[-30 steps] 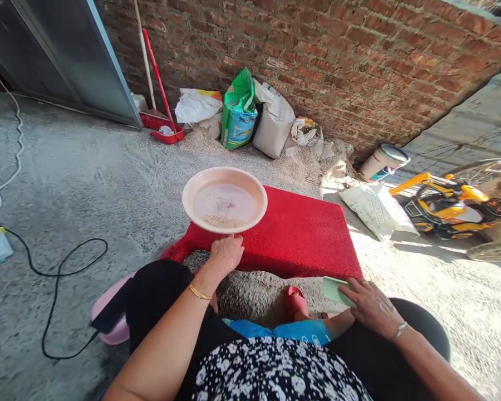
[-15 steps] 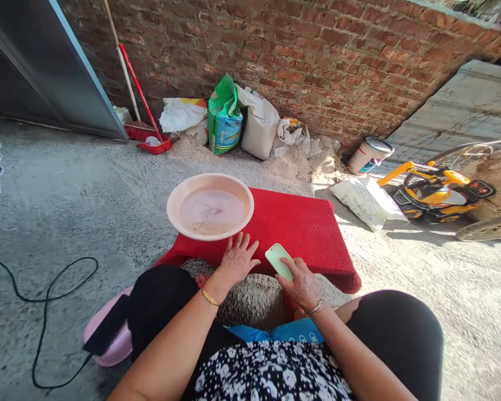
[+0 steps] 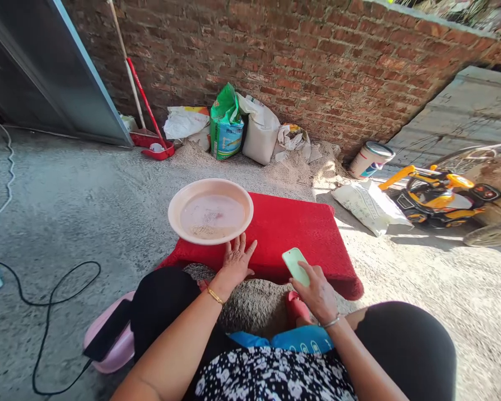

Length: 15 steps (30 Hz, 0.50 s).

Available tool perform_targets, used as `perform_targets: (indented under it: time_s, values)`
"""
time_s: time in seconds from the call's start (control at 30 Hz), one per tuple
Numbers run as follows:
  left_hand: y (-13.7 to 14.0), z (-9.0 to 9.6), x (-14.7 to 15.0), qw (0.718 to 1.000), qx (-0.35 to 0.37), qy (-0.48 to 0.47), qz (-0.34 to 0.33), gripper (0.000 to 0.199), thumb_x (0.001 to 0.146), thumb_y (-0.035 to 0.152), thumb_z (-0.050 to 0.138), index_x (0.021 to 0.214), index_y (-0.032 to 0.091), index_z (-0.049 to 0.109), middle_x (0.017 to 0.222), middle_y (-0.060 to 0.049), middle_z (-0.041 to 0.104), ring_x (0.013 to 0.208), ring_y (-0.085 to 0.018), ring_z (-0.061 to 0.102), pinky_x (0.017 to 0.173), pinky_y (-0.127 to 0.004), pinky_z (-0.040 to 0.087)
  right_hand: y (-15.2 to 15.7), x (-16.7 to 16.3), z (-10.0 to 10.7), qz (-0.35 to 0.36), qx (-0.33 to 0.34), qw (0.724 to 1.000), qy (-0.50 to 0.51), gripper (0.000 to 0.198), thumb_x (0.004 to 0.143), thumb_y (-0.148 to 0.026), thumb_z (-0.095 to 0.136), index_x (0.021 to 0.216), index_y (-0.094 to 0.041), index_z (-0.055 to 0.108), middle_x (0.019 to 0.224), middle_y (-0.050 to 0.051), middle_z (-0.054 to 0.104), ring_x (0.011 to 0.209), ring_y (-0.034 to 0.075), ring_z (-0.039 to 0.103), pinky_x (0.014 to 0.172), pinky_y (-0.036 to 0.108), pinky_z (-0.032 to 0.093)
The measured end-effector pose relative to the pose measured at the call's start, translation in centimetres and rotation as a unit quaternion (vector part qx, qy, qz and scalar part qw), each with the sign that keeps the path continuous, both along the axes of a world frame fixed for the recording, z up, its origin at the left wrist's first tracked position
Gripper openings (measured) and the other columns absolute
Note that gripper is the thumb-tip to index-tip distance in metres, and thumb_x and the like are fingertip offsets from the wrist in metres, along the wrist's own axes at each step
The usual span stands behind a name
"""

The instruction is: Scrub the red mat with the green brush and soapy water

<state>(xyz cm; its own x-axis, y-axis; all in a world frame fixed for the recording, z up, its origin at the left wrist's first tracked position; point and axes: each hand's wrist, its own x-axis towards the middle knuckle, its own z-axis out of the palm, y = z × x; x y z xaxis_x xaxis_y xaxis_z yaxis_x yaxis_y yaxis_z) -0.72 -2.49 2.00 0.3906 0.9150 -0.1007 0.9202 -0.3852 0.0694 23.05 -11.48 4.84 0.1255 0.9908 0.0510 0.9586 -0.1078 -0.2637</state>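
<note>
In the head view my right hand [image 3: 319, 292] grips a flat, pale green oblong object [image 3: 294, 263] with rounded corners and a small hole near its far end. Its underside is hidden, so its exact kind cannot be told. My left hand [image 3: 236, 263] is open, fingers spread, palm down over the near edge of a red cloth [image 3: 294, 225] that covers a low bench. Just beyond those fingertips stands a pale pink basin [image 3: 173, 214] of cloudy water with dark grit in it. The basin rests on the left end of the red cloth.
A pink stool [image 3: 104, 356] is by my left knee, near a black cable [image 3: 48, 312]. Sacks [image 3: 261, 136], a red dustpan [image 3: 161, 151] and a bucket [image 3: 371, 159] line the brick wall [image 3: 300, 67]. A yellow toy excavator [image 3: 446, 195] stands at the right.
My right hand has moved a little to the right with the pale green object. My left hand remains by the basin, its fingers still spread. The view has shifted slightly.
</note>
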Motion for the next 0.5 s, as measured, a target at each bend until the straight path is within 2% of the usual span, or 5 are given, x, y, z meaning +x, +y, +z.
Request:
perform_targets:
  time_s: [0.07, 0.17, 0.23, 0.4, 0.5]
  values:
    - [0.0, -0.5, 0.0, 1.000, 0.025, 0.000, -0.002, 0.099, 0.071, 0.054, 0.073, 0.151, 0.027, 0.022, 0.158, -0.020, 0.014, 0.145, -0.038, 0.010, 0.114, -0.059, 0.010, 1.0, -2.7, -0.2, 0.055, -0.004, 0.998, -0.006, 0.046, 0.086, -0.047, 0.055, 0.129, -0.029, 0.053, 0.103, 0.005, 0.057, 0.087, 0.020, 0.061, 0.068, 0.028, 0.046]
    - [-0.1, -0.8, 0.1, 0.999, 0.036, 0.002, 0.001, 0.097, 0.072, 0.052, 0.072, 0.151, 0.026, 0.022, 0.158, -0.020, 0.015, 0.145, -0.039, 0.009, 0.114, -0.061, 0.010, 1.7, -3.3, -0.5, 0.057, -0.016, 0.998, -0.035, 0.044, 0.088, -0.050, 0.053, 0.128, -0.031, 0.054, 0.104, 0.006, 0.057, 0.088, 0.021, 0.061, 0.065, 0.027, 0.045]
    - [-0.2, -0.7, 0.3, 1.000, 0.030, 0.004, 0.004, 0.097, 0.072, 0.051, 0.073, 0.151, 0.025, 0.022, 0.157, -0.020, 0.016, 0.145, -0.039, 0.010, 0.113, -0.061, 0.010, 1.4, -1.3, -0.6, 0.016, -0.034, 0.998, -0.051, 0.044, 0.089, -0.052, 0.050, 0.128, -0.032, 0.055, 0.102, 0.006, 0.057, 0.086, 0.021, 0.062, 0.064, 0.028, 0.045]
    - [-0.3, -0.4, 0.5, 1.000, 0.023, 0.000, 0.004, 0.096, 0.073, 0.049, 0.073, 0.151, 0.024, 0.024, 0.157, -0.021, 0.016, 0.145, -0.040, 0.012, 0.113, -0.062, 0.012, 0.1, 5.8, 0.2, -0.146, -0.061, 0.983, -0.092, 0.052, 0.090, -0.060, 0.040, 0.130, -0.030, 0.054, 0.100, 0.009, 0.058, 0.083, 0.024, 0.064, 0.063, 0.034, 0.047]
    - [-0.2, -0.6, 0.4, 1.000, 0.023, -0.010, 0.003, 0.096, 0.072, 0.050, 0.073, 0.151, 0.024, 0.024, 0.157, -0.021, 0.016, 0.145, -0.040, 0.012, 0.113, -0.062, 0.010, 0.3, 6.3, 1.2, -0.167, -0.042, 0.980, -0.096, 0.055, 0.089, -0.064, 0.038, 0.126, -0.029, 0.057, 0.100, 0.009, 0.058, 0.082, 0.024, 0.064, 0.065, 0.035, 0.047]
